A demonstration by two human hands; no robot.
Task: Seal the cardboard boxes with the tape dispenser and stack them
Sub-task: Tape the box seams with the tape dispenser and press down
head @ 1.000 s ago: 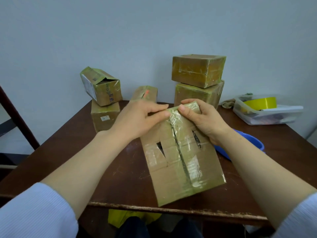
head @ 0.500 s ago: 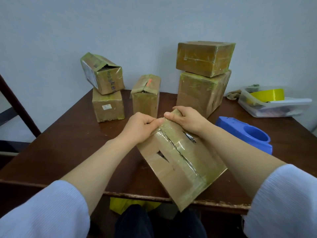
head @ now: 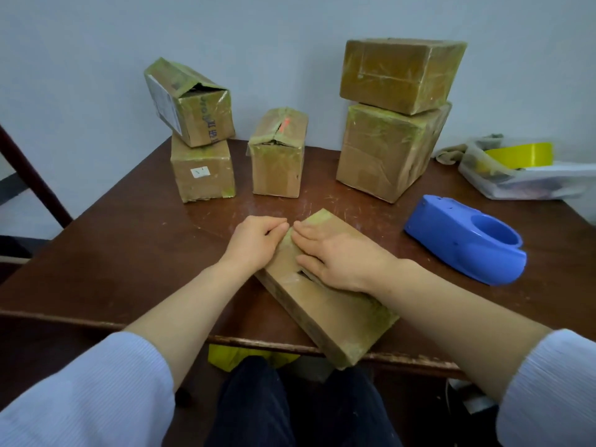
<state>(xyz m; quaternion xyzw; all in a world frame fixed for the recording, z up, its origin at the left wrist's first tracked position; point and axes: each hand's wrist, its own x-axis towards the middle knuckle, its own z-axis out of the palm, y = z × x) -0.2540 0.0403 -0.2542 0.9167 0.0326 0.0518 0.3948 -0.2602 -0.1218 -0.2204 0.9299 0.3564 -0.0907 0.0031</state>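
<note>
Head view, one entry. Flat cardboard box (head: 325, 304): lies slantwise on the table (head: 129, 240) at the near edge, its nearest corner past the rim and unsupported. Right hand (head: 338, 256): palm down on the box top, fingers straight, pressing, gripping nothing. Left hand (head: 254, 240): fingers curled at the box's far left edge; I cannot tell whether it pinches that edge or only butts against it. A dark slit gapes in the top face just beside the right thumb. Tape dispenser (head: 464, 240): blue, on the table to the right, well apart from both hands, untouched. Rear right: sealed stack of two boxes (head: 393, 124), sitting square. Rear left: tilted box (head: 190, 101), end flap open, perched askew on a lower box (head: 201, 169). Centre rear: single upright box (head: 279, 153), top seam parted. Far right: clear tub (head: 532, 182) holding a yellow tape roll (head: 519, 154). Hazards, as I judge them: downward pressure near the overhanging corner could tip or slide the flat box off the table; lifting a hand to fetch the dispenser could let the slit spread; a jolt to the table could bring the tilted box down.
</note>
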